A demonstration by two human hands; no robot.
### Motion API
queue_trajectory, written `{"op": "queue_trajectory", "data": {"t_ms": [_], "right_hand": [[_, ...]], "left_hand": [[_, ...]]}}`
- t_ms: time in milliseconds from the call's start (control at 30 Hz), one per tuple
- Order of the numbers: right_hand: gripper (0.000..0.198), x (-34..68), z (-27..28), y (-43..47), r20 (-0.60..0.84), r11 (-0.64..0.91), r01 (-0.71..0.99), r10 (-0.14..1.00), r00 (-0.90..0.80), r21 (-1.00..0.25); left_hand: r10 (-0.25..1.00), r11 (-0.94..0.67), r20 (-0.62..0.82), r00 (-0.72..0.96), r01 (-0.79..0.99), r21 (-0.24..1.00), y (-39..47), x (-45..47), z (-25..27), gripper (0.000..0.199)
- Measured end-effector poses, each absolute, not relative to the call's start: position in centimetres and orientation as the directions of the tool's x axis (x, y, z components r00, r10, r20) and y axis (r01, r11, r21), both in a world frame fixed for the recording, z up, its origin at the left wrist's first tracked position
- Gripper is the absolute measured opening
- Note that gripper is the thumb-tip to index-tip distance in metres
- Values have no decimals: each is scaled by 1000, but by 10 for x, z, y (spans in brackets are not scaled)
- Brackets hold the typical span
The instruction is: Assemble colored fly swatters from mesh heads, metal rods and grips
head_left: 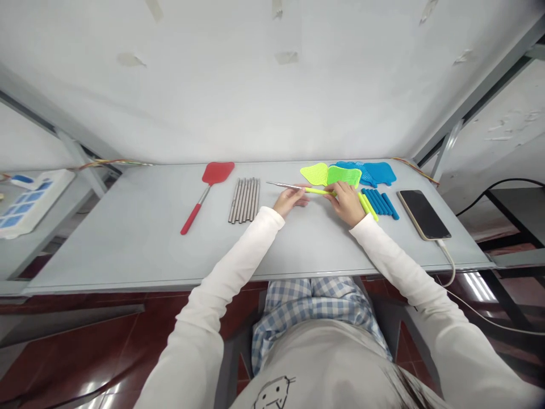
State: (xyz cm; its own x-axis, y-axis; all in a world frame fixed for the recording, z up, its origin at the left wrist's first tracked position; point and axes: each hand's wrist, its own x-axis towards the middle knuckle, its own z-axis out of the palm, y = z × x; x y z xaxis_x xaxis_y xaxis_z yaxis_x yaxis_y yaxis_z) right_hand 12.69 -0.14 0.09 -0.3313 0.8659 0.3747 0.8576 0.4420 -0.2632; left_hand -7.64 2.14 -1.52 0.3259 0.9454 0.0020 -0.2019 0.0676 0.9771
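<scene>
A thin silver metal rod (281, 184) points left and joins a yellow-green tube handle (315, 191), the two lying in one line just above the table. My left hand (290, 200) is closed around the joint between rod and handle. The handle's right part is pinched by the fingers of my right hand (346, 203), which hide its end. Beyond the right hand lie a yellow mesh swatter head (314, 173) and a green one (344, 176). Loose yellow-green handles (368, 207) rest beside that hand. Several metal rods (244, 200) lie in a row left of my left hand.
A fly swatter (203, 196) with red head and grip lies at the left. Blue swatter heads (380, 172) overlap at the back right, with several blue handles (378, 202) in front. A phone (424, 214) with a white cable lies at the right. The grey table (140, 238) meets a wall.
</scene>
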Motion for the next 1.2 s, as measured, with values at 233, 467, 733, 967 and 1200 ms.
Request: {"op": "queue_trajectory", "data": {"t_ms": [233,467,733,967,1200], "right_hand": [[41,121,9,9,344,500,809,852,-394,-310],[74,112,2,75,117,232,963,969,-216,-141],[68,95,-5,76,154,254,967,957,-246,-32],[42,99,-3,68,220,290,957,932,-289,28],[45,120,-8,79,207,245,969,950,-234,-28]], "left_hand": [[978,-12,56,199,-214,977,19,-75,-10,37],[994,85,-69,83,-210,974,24,-84,-1,27],[992,-61,55,114,50,997,23,-88,-7,25],[978,-183,207,-27,362,914,21,-94,-12,19],[976,-163,212,-55,466,870,23,-94,-14,21]]}}
